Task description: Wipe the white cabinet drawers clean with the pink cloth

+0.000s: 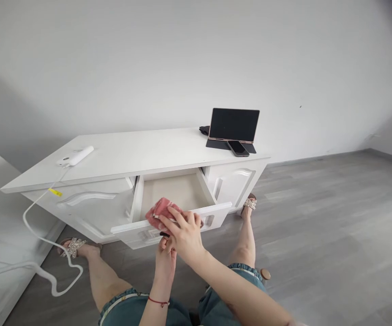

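Note:
My right hand (186,235) presses a folded pink cloth (162,212) over the top edge of the drawer front, its fingers bent across the cloth. Just below, my left hand (165,260), with a red string bracelet at the wrist, has its fingers curled at the dark drawer handle (164,234). Part of those fingers is hidden behind my right hand. The white drawer (172,190) is pulled out of the cabinet, and its light bottom shows with nothing lying on it.
On the white cabinet top (141,147) stand a tablet (234,124) on its cover, a phone (238,148) and a dark item (204,130). A white power strip (77,156) lies at the left, its cord (29,226) hanging to the floor. My legs straddle the drawer.

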Tool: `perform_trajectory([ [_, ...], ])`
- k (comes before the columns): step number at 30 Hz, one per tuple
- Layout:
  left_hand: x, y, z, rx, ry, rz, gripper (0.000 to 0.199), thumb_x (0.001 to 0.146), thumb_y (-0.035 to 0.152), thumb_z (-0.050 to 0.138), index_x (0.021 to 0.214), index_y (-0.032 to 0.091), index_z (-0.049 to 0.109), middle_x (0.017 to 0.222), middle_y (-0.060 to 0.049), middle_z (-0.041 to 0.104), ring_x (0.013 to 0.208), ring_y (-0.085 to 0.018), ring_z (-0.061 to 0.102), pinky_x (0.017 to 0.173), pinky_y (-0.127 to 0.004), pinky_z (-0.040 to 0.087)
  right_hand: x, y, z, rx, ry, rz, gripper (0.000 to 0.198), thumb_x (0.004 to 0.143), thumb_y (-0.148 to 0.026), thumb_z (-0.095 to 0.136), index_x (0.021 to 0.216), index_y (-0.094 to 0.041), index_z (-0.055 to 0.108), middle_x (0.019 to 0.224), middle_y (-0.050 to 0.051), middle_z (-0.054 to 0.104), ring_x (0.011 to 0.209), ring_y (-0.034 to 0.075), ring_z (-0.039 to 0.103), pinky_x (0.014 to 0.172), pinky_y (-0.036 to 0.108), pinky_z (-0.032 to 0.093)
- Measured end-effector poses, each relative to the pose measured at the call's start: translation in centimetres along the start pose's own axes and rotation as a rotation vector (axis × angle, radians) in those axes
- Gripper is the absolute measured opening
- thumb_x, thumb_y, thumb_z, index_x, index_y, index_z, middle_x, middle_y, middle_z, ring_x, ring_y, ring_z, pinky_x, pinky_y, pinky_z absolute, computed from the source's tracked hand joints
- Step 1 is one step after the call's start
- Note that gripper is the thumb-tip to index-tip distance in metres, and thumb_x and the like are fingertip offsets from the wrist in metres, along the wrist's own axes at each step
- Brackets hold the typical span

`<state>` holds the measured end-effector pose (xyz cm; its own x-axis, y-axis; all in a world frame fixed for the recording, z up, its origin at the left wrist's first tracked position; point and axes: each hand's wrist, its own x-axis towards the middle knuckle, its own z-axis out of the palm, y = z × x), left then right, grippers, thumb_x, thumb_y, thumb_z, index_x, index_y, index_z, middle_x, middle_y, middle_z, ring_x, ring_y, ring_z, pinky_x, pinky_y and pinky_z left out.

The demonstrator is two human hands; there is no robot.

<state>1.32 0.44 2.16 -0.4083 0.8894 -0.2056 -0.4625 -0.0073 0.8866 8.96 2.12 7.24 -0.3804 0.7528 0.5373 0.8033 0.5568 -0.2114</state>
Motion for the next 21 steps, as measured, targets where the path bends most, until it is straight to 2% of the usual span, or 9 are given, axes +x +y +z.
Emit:
perform_trajectory([
  [1,0.2,-0.3,-0.9,-0.058,0.0,-0.097,0.026,0.071,0.025,0.081,0.063,0.022,0.057,0.072,-0.004,0.066,0.081,-0.024,0.066,0.086,-0.042,0.054,-0.5,0.8,-0.2,-0.025,0.025,0.03,0.049,0.097,-0.038,0.055,0.145,-0.045,0.052,0.154,-0.002,0.051,0.109,0.029,0.045,0.089,0.047,0.034],
  [4,0.7,-0.9,-2.6,-0.17,0.012,-0.22,0.031,0.067,0.027,0.085,0.06,0.022,0.056,0.073,-0.001,0.067,0.076,-0.017,0.065,0.093,-0.035,0.052,-2.3,3.6,-0.9,-0.121,0.131,0.131,0.047,0.098,-0.028,0.052,0.141,-0.048,0.057,0.15,-0.003,0.055,0.109,0.027,0.048,0.092,0.045,0.034],
  [7,1.0,-1.2,-2.6,-0.221,0.033,-0.252,0.035,0.06,0.028,0.09,0.06,0.021,0.056,0.074,-0.001,0.069,0.077,-0.013,0.067,0.095,-0.032,0.051,-4.3,7.1,-1.4,-0.225,0.242,0.222,0.046,0.097,-0.024,0.052,0.136,-0.045,0.063,0.145,0.001,0.059,0.109,0.028,0.051,0.095,0.046,0.035],
  [10,1.0,-1.3,-2.4,-0.231,0.024,-0.26,0.036,0.058,0.03,0.092,0.063,0.02,0.058,0.077,-0.001,0.072,0.08,-0.014,0.069,0.094,-0.031,0.051,-6.2,10.7,-1.2,-0.275,0.313,0.289,0.048,0.095,-0.017,0.049,0.135,-0.038,0.066,0.146,0.007,0.057,0.112,0.028,0.052,0.1,0.047,0.037],
  [12,0.9,-1.2,-2.4,-0.225,0.007,-0.247,0.034,0.058,0.031,0.093,0.067,0.019,0.061,0.08,-0.002,0.074,0.083,-0.015,0.07,0.091,-0.031,0.052,-7.2,12.5,-0.5,-0.266,0.382,0.286,0.049,0.093,-0.014,0.047,0.133,-0.034,0.068,0.146,0.01,0.055,0.116,0.028,0.052,0.102,0.047,0.039],
  [15,0.7,-0.9,-2.4,-0.224,-0.004,-0.233,0.035,0.056,0.032,0.093,0.069,0.019,0.063,0.08,-0.001,0.074,0.084,-0.015,0.07,0.087,-0.031,0.053,-8.2,13.7,1.2,-0.274,0.471,0.252,0.044,0.092,-0.012,0.047,0.121,-0.031,0.074,0.14,0.012,0.055,0.124,0.029,0.048,0.103,0.048,0.042],
  [21,0.7,-0.8,-2.2,-0.229,-0.001,-0.248,0.035,0.057,0.033,0.093,0.071,0.018,0.064,0.083,-0.003,0.073,0.082,-0.014,0.069,0.089,-0.029,0.053,-9.6,14.3,5.0,-0.361,0.465,0.141,0.037,0.086,-0.008,0.057,0.098,-0.033,0.081,0.122,0.011,0.059,0.121,0.03,0.044,0.104,0.054,0.04],
])
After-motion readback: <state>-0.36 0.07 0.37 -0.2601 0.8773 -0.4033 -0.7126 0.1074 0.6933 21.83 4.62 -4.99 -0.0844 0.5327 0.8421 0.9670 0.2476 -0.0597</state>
